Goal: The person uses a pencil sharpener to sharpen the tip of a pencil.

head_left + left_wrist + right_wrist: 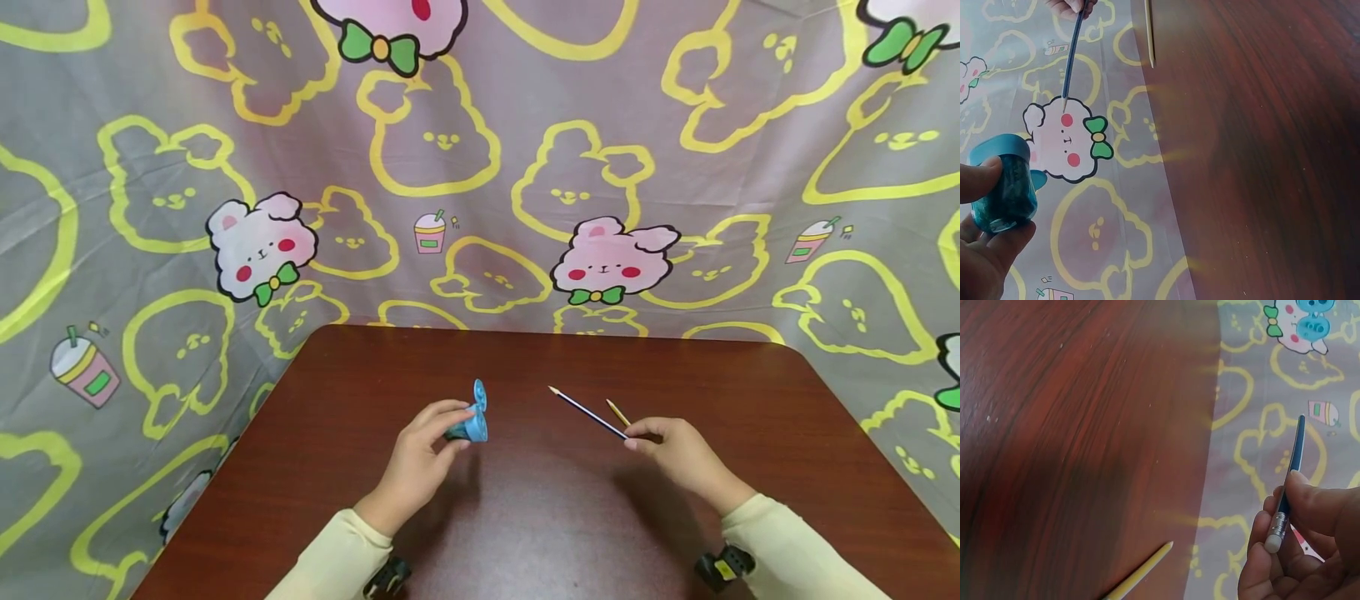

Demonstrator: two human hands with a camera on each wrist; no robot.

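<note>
My left hand (417,460) grips a blue pencil sharpener (476,427) between thumb and fingers, its flip lid standing up. The left wrist view shows the sharpener's see-through body (1009,199) with dark bits inside. Holes show on the sharpener's top (1314,328) in the right wrist view. With thumb and fingertips, my right hand (681,457) pinches a dark blue pencil (588,412) near its eraser end. The pencil's bare wood tip points left toward the sharpener, with a gap between them. A white eraser (1274,543) in a metal band caps its other end.
A yellow pencil (618,412) lies on the brown table (555,533), just beyond my right hand. Behind the table's far edge hangs a grey cloth (480,208) with yellow outlines and cartoon animals. Both wrists carry small black devices.
</note>
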